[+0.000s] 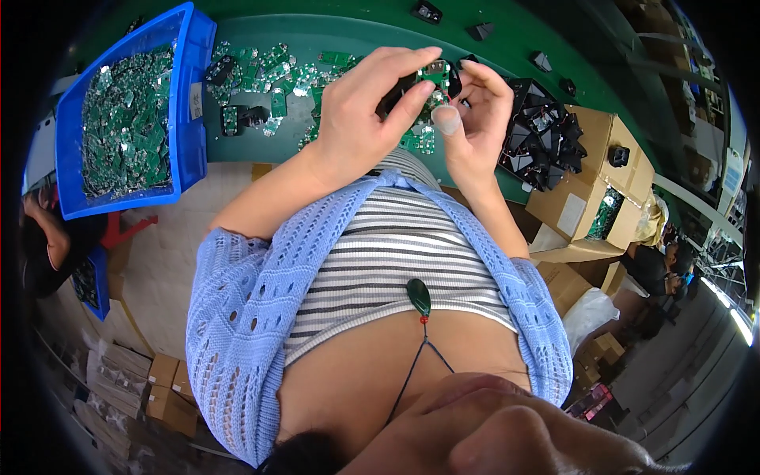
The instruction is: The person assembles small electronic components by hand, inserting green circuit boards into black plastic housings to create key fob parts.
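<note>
Over the green workbench (269,146), both hands hold a small black plastic housing (454,77) with a green circuit board (435,75) set against it. My left hand (360,107) wraps round its left side, the thumb laid along the board's lower edge. On the right side my right hand (479,123) curls its fingers round the housing, and its thumb, with a whitish covering at the tip, lies just below the board. A bit of red wire shows between the two thumbs. The fingers hide much of the housing.
Loose circuit boards (277,103) lie scattered on the bench. A blue bin (196,55) full of boards stands at the left. Black plastic parts (546,138) are heaped at the right beside a cardboard box (582,170). A few black pieces lie at the far edge.
</note>
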`<state>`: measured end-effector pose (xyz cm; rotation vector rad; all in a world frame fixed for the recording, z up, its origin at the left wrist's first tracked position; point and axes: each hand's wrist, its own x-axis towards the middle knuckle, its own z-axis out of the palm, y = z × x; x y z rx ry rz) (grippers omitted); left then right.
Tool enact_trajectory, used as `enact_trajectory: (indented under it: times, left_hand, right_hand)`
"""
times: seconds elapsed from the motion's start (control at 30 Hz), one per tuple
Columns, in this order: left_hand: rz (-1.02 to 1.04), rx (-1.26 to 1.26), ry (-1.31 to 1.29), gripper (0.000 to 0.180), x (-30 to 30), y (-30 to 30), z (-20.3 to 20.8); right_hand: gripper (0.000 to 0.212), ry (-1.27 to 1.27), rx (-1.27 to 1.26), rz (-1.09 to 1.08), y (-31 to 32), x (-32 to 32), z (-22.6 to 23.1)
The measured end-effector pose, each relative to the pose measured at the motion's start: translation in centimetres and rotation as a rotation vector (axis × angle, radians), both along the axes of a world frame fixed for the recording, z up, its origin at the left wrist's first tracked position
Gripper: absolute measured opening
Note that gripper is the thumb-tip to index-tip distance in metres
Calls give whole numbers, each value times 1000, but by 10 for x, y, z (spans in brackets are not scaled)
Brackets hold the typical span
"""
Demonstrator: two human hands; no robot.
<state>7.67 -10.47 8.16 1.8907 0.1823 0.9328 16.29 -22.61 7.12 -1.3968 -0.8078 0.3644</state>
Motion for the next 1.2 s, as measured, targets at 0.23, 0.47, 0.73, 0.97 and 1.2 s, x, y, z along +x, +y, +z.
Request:
enact_trajectory:
  times: [0.23,0.47,0.73,0.97,1.2]
  left_hand:
    - [-54,-84,9,29,-3,-3,-11]
    - [-53,-196,203,32,-7,3,-15]
    - [-305,-1044,355,35,-15,5,-17]
    - [-356,-931,439,36,-12,12,-18]
    - [-200,-791,425,27,-11,6,-15]
  right_hand:
    - [39,26,26,27,7,1,-2]
    - [36,249,-73,42,6,-1,-2]
    - [31,312,93,4,-4,-1,-5]
    - [23,-395,-171,111,-8,-9,15]
    - [31,-1016,-199,-56,-4,2,11]
